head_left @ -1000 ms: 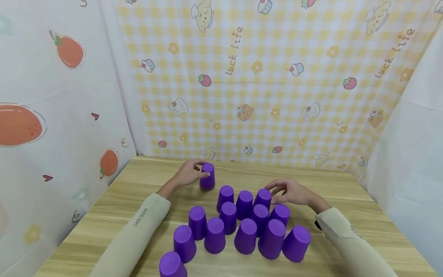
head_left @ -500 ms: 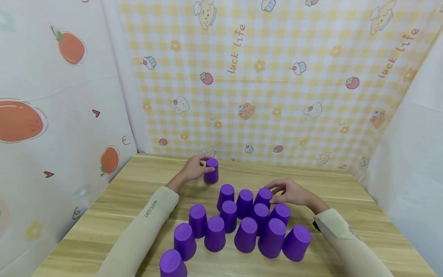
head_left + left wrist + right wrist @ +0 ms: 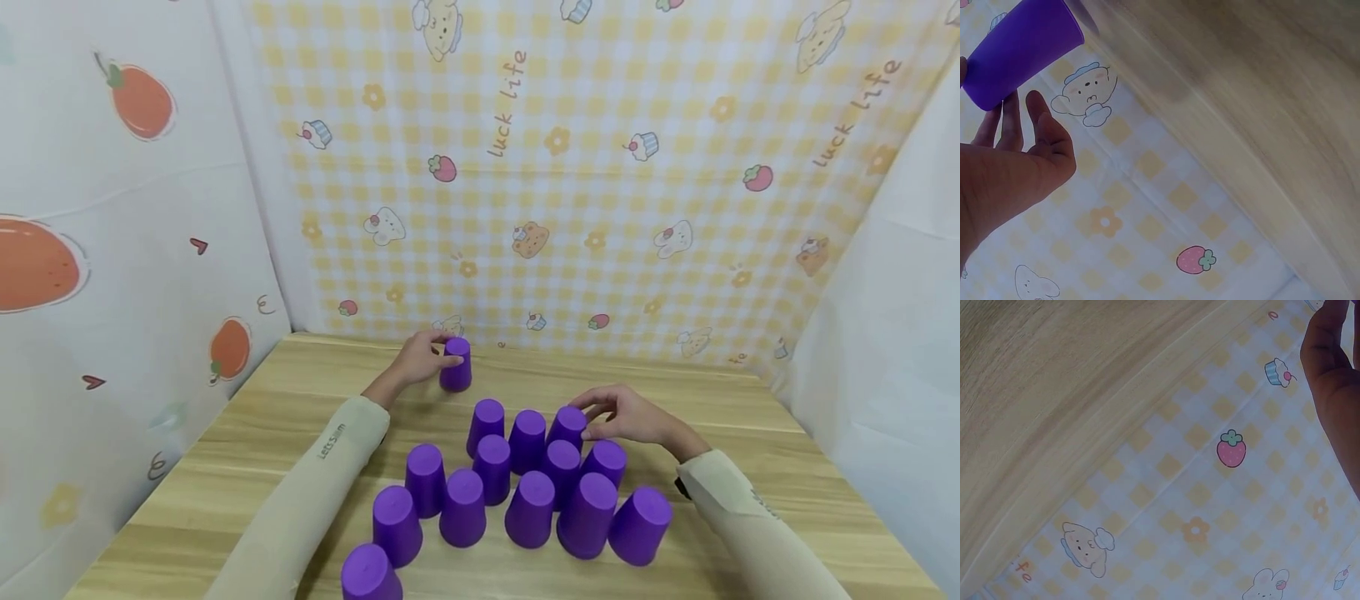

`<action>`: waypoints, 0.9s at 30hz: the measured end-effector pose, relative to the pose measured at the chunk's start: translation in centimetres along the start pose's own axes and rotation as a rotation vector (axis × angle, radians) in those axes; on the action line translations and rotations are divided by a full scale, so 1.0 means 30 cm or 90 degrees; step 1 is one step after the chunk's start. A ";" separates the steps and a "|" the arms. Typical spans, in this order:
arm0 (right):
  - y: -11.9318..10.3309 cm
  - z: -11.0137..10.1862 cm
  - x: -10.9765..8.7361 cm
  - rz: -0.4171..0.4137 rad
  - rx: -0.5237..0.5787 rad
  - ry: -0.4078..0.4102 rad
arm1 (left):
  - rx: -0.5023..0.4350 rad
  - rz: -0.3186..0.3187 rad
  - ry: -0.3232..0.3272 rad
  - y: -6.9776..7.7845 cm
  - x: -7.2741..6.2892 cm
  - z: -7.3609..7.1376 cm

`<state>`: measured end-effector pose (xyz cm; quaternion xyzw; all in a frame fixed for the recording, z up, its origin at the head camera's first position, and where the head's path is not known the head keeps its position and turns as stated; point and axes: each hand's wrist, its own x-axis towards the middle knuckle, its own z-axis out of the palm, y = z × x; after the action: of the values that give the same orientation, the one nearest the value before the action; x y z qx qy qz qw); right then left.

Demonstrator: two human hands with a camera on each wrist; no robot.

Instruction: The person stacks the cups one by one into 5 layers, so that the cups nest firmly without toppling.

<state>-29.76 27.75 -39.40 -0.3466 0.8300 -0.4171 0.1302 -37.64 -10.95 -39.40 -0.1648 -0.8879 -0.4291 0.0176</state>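
Note:
At the back of the table, my left hand (image 3: 420,358) pinches an upside-down purple cup (image 3: 455,367) near its top. In the left wrist view the same cup (image 3: 1025,53) sits between the thumb, partly cut off at the edge, and the fingers (image 3: 1011,125). My right hand (image 3: 628,414) holds another upturned purple cup (image 3: 567,425) at the right end of the back row, thumb in front and fingers behind. The right wrist view catches only part of that hand (image 3: 1335,375) at its right edge; the cup is out of sight there.
Several more upturned purple cups stand close together in front, among them a middle cup (image 3: 528,442), a front right cup (image 3: 640,527) and a near left cup (image 3: 372,575). The wooden table (image 3: 300,392) ends at a checked cloth (image 3: 600,275) behind, with a white cloth (image 3: 150,192) at left.
My left hand has carried its cup farther back and slightly right, with little movement in the last half second. The right hand stays at its cup, and the other cups stand as before.

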 end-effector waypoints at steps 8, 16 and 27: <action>0.000 -0.001 0.000 0.003 0.004 -0.003 | 0.000 -0.009 -0.001 0.004 0.028 0.001; -0.001 0.001 -0.003 0.001 0.008 -0.001 | -0.007 -0.013 -0.002 -0.001 0.040 0.001; 0.011 -0.001 0.003 0.005 0.014 -0.004 | -0.006 -0.014 -0.004 -0.017 0.044 0.006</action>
<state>-29.98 27.84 -39.64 -0.3433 0.8263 -0.4246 0.1385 -39.02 -10.73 -39.66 -0.1562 -0.8877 -0.4330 0.0091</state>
